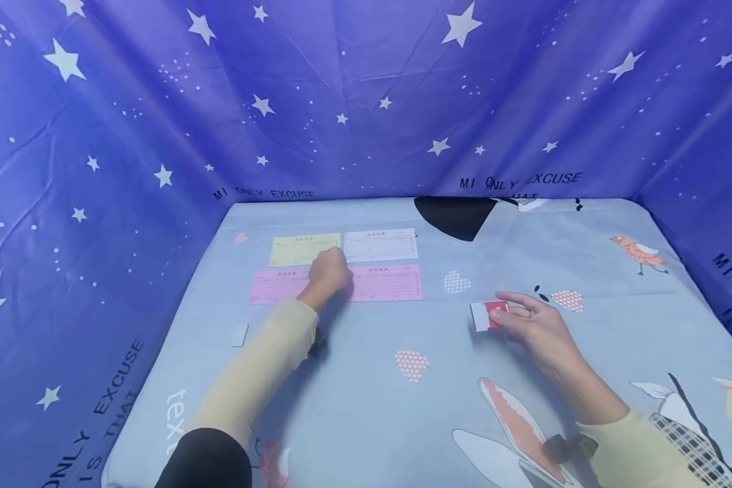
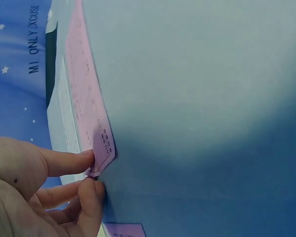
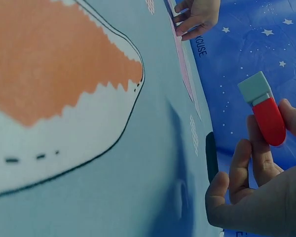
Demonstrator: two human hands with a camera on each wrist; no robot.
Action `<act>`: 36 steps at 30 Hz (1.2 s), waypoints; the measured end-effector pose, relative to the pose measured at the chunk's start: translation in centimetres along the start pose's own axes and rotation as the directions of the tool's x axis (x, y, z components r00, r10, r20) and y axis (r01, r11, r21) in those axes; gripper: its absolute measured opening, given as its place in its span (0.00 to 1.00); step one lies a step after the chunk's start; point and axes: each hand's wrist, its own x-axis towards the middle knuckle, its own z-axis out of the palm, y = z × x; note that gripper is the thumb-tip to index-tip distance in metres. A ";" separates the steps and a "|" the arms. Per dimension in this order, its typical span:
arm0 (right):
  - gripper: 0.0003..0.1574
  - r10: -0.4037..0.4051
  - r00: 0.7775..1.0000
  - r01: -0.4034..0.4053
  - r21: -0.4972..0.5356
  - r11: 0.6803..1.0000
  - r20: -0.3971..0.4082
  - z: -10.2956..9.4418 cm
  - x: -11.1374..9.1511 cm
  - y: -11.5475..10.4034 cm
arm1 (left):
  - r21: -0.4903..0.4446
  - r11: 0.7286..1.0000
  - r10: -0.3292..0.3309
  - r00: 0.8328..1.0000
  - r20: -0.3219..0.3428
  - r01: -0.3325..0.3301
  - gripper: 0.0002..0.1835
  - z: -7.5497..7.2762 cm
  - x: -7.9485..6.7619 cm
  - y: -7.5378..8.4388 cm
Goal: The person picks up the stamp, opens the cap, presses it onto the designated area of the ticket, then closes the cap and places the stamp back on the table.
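Note:
Thumb and fingers of my left hand (image 1: 331,268) pinch a corner of the right-hand pink printed slip (image 1: 387,283), as the left wrist view shows. A second pink slip (image 1: 276,286) lies to its left, partly hidden by the hand. Behind them lie a yellow printed slip (image 1: 303,248) and a white printed slip (image 1: 381,245). My right hand (image 1: 533,329) holds a small red block with a pale square end (image 3: 269,118) between thumb and fingers, raised above the cloth. The other fingers of this hand are spread and bent.
A small white rectangular piece (image 1: 240,335) lies at the left of the table. The pale blue tablecloth (image 1: 366,413) carries prints of hearts, a bird and other shapes. Purple star-patterned curtains (image 1: 341,74) enclose the table at the back and sides.

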 end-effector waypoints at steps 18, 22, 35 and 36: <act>0.16 -0.024 1.000 0.024 -0.003 1.000 -0.011 0.7 -0.6 0.0 | -0.323 0.945 -0.035 0.997 0.074 0.057 0.04 -0.6 -2.0 -1.4; 0.11 -0.023 1.000 0.023 -0.021 1.000 -0.013 0.9 -0.6 -0.2 | -0.497 0.862 -0.032 0.989 0.147 0.102 0.04 -0.7 -3.2 -1.6; 0.13 -0.019 1.000 0.019 -0.026 0.999 0.001 1.5 -0.7 -0.7 | -0.718 0.685 0.157 0.936 0.314 0.126 0.09 1.7 -7.4 -2.0; 0.13 -0.022 1.000 0.022 -0.024 0.999 0.002 1.5 -0.7 -0.6 | -0.725 0.678 0.176 0.931 0.320 0.121 0.09 1.9 -7.8 -1.9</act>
